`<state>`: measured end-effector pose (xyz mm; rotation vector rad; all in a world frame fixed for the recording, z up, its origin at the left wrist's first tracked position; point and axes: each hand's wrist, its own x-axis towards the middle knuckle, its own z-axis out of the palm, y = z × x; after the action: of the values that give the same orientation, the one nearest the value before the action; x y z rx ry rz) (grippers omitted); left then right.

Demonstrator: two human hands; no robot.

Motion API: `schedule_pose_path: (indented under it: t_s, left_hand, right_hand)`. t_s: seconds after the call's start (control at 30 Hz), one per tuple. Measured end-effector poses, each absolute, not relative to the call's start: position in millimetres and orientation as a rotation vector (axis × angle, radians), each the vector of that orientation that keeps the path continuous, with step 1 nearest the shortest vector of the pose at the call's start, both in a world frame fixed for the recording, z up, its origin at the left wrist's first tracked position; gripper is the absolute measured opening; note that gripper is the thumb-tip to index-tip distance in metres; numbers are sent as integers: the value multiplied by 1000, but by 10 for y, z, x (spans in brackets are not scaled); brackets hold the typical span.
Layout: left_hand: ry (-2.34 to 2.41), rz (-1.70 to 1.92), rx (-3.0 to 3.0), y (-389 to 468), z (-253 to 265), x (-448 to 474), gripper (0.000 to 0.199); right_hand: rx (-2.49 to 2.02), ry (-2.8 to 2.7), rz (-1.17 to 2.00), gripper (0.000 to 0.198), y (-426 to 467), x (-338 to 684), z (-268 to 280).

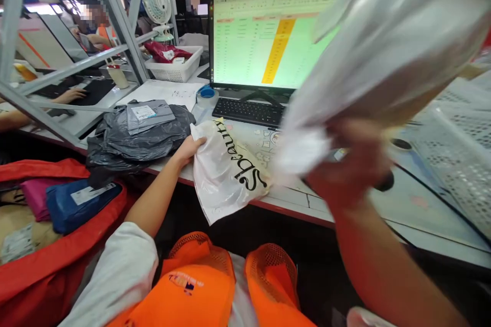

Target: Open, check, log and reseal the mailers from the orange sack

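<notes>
A head-worn camera looks forward and down over an orange vest (195, 286) toward a nearby tabletop (288, 194) and monitor (245, 46).

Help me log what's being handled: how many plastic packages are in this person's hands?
2: the lettered white package in the left hand, and the blurred whitish package raised in the right hand. Another could be hidden behind the raised one.

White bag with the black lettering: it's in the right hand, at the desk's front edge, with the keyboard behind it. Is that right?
Wrong hand: the head view shows the left hand gripping the lettered white bag, while the right hand holds a blurred, pale package. The bag is at the front edge of the desk, with the keyboard behind it.
</notes>
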<state>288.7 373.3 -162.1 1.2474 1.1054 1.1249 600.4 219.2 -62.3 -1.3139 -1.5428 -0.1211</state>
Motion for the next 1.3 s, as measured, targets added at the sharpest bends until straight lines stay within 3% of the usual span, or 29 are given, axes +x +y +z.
schedule_pose_path:
  t_s: [0.07, 0.13, 0.23, 0.33, 0.53, 0.67, 0.77, 0.93, 1.0, 1.07, 1.17, 1.3]
  left_hand:
    - [1202, 1013, 1349, 3689, -1599, 2964, 47]
    - [1465, 1079, 1515, 3583, -1542, 3031, 49]
    - [1722, 1381, 1864, 3401, -1403, 3133, 53]
    - [1540, 1218, 2036, 3410, -1298, 3256, 44]
    - [1283, 963, 1680, 3940, -1419, 3325, 55]
    - [961, 1087, 1640, 4146, -1269, 3251, 55]
    - [1110, 1247, 1967, 4229, -933, 3211, 37]
    - [1276, 880, 2439, 4242, -479, 3272, 28]
    - [1194, 789, 2531, 4191, -395, 3317, 26]
    - [1131, 746, 2604, 4129, -333, 3353, 24]
    - [1124, 745, 2673, 4041, -236, 3393, 24]
    - [1122, 855, 2688, 3913, -83, 3472, 27]
  right_hand:
    - [-1200, -1894, -103, 12, 2191, 5849, -1079]
    - [-1088, -2263, -9, 20, 2170, 5744, -1437]
    - [-1113, -2398, 6, 27, 2110, 5725, -1665]
    - [-1087, -2390, -6, 24, 2093, 5766, -1668]
    - [-1057, -2360, 106, 23, 2144, 5807, -1708]
    - [-1067, -2318, 152, 23, 2141, 5853, -1791]
    - [-1065, -2310, 218, 24, 2090, 5842, -1767]
    - [-1120, -2372, 585, 24, 1876, 6000, -1317]
    - [-1261, -2260, 629, 27, 1835, 6265, -1088]
    - [-1610, -1935, 360, 35, 1879, 6620, -949]
    - [-2235, -1526, 28, 62, 2081, 7109, -986]
    - [-2686, -1492, 197, 87, 2360, 7319, -1287]
